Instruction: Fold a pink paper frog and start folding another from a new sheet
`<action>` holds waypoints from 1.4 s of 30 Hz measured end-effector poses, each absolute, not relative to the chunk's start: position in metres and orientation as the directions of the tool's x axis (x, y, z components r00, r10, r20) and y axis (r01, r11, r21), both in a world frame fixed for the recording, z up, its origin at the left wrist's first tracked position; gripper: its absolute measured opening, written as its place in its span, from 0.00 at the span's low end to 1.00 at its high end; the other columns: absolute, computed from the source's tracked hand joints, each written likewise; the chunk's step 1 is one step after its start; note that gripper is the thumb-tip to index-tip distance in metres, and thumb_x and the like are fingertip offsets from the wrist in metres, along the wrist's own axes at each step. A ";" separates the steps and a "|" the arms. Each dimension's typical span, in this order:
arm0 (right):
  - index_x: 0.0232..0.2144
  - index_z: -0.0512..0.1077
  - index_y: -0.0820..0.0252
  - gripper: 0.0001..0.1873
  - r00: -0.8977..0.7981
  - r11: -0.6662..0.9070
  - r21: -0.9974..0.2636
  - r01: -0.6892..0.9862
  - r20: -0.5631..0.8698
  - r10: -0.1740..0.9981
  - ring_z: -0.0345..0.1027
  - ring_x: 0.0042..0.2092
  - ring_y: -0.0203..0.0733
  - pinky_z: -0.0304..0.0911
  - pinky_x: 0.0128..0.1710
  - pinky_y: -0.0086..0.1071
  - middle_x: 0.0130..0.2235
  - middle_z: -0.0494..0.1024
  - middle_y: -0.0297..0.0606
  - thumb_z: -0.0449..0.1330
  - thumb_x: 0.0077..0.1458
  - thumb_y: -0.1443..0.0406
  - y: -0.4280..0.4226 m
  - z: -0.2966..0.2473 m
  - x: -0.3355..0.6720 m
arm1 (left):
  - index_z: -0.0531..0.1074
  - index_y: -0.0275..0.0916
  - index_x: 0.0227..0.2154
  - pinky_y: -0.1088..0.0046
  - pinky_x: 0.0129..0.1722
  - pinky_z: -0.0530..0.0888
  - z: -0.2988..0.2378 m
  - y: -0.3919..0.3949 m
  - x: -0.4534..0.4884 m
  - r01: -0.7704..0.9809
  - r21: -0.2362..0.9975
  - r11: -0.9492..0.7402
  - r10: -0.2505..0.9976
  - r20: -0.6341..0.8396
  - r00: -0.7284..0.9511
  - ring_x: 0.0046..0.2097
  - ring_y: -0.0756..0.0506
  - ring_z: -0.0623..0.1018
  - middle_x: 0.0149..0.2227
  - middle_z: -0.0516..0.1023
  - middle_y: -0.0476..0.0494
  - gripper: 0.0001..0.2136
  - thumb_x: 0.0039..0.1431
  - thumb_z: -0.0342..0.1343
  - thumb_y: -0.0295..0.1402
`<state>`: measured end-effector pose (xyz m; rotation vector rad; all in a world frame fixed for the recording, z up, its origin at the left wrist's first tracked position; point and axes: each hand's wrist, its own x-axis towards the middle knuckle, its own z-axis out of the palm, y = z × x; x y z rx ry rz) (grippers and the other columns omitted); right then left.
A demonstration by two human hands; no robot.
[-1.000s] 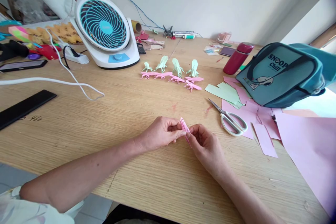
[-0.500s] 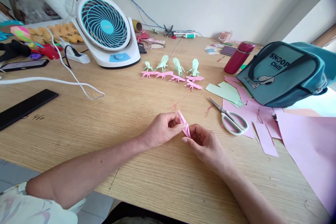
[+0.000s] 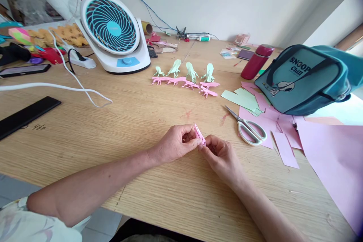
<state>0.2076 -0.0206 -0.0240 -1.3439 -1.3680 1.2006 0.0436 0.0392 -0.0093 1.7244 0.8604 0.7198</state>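
1. The left hand [image 3: 172,145] rests on the table [image 3: 113,166], fingers curled in, thumb and fingertips pinched on a small pink folded paper [image 3: 199,133]
2. The right hand [image 3: 221,155] meets it from the other side, also closed, its fingertips gripping the lower end of the same paper
3. The pink folded paper stands tilted between the 2 hands, just above the table near its front middle, its upper end sticking out over the fingers
4. A pair of scissors [image 3: 248,128] lies near the right hand, blades shut, resting partly on pink paper scraps [image 3: 285,147]
5. Farther back, 4 green folded figures [image 3: 191,72] stand in a row with pink folded figures [image 3: 184,82] just in front of them
6. A white and blue fan [image 3: 113,32] stands at the back left, a teal bag [image 3: 303,79] at the right, with a red bottle [image 3: 256,62] beside it
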 end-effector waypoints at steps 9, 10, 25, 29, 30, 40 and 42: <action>0.25 0.67 0.60 0.15 -0.070 -0.018 -0.973 0.231 -0.035 0.997 0.52 0.26 0.33 0.47 0.25 0.28 0.24 0.63 0.29 0.62 0.57 0.57 -0.023 -0.025 0.208 | 0.69 0.35 0.24 0.75 0.34 0.71 -0.010 0.041 0.045 0.148 0.973 -0.175 0.826 0.063 0.559 0.33 0.50 0.76 0.32 0.78 0.46 0.08 0.57 0.57 0.32; 0.26 0.68 0.60 0.14 -0.083 -0.023 -0.978 0.206 -0.041 0.996 0.53 0.27 0.33 0.48 0.25 0.28 0.24 0.64 0.29 0.63 0.56 0.57 -0.022 -0.025 0.209 | 0.69 0.35 0.25 0.75 0.34 0.71 -0.009 0.042 0.044 0.142 0.976 -0.167 0.831 0.062 0.552 0.33 0.50 0.76 0.31 0.78 0.46 0.08 0.57 0.57 0.32; 0.26 0.69 0.59 0.16 -0.011 -0.043 -0.993 0.108 -0.044 0.999 0.53 0.25 0.32 0.49 0.24 0.28 0.23 0.65 0.28 0.67 0.51 0.55 -0.020 -0.027 0.209 | 0.72 0.35 0.25 0.75 0.32 0.71 -0.007 0.041 0.045 0.158 0.974 -0.161 0.855 0.057 0.516 0.32 0.50 0.75 0.30 0.78 0.45 0.08 0.56 0.58 0.33; 0.25 0.69 0.60 0.18 -0.031 -0.075 -0.996 0.052 -0.077 0.997 0.51 0.25 0.32 0.46 0.24 0.29 0.23 0.64 0.28 0.69 0.49 0.54 -0.018 -0.030 0.213 | 0.72 0.35 0.25 0.75 0.31 0.71 -0.006 0.042 0.044 0.147 0.978 -0.148 0.855 0.052 0.516 0.32 0.50 0.75 0.30 0.78 0.45 0.08 0.56 0.59 0.34; 0.25 0.69 0.60 0.18 -0.033 -0.077 -0.996 0.044 -0.078 0.996 0.51 0.25 0.32 0.46 0.24 0.29 0.23 0.64 0.28 0.69 0.49 0.54 -0.018 -0.030 0.213 | 0.72 0.35 0.25 0.75 0.31 0.71 -0.005 0.042 0.044 0.144 0.978 -0.148 0.855 0.053 0.516 0.32 0.50 0.75 0.30 0.78 0.45 0.08 0.56 0.59 0.34; 0.23 0.64 0.58 0.21 -0.118 -0.041 -0.993 0.106 -0.054 0.992 0.45 0.24 0.32 0.42 0.23 0.29 0.21 0.56 0.25 0.64 0.53 0.50 -0.020 -0.019 0.213 | 0.72 0.35 0.27 0.77 0.29 0.70 -0.010 0.044 0.041 0.140 0.971 -0.193 0.810 0.077 0.581 0.30 0.51 0.75 0.29 0.78 0.46 0.07 0.57 0.59 0.33; 0.24 0.63 0.58 0.20 -0.137 -0.028 -0.990 0.142 -0.048 0.989 0.45 0.24 0.32 0.43 0.24 0.30 0.21 0.56 0.26 0.63 0.55 0.51 -0.021 -0.019 0.214 | 0.72 0.35 0.27 0.76 0.29 0.70 -0.010 0.044 0.041 0.154 0.968 -0.199 0.801 0.070 0.594 0.30 0.50 0.75 0.29 0.78 0.46 0.07 0.57 0.58 0.34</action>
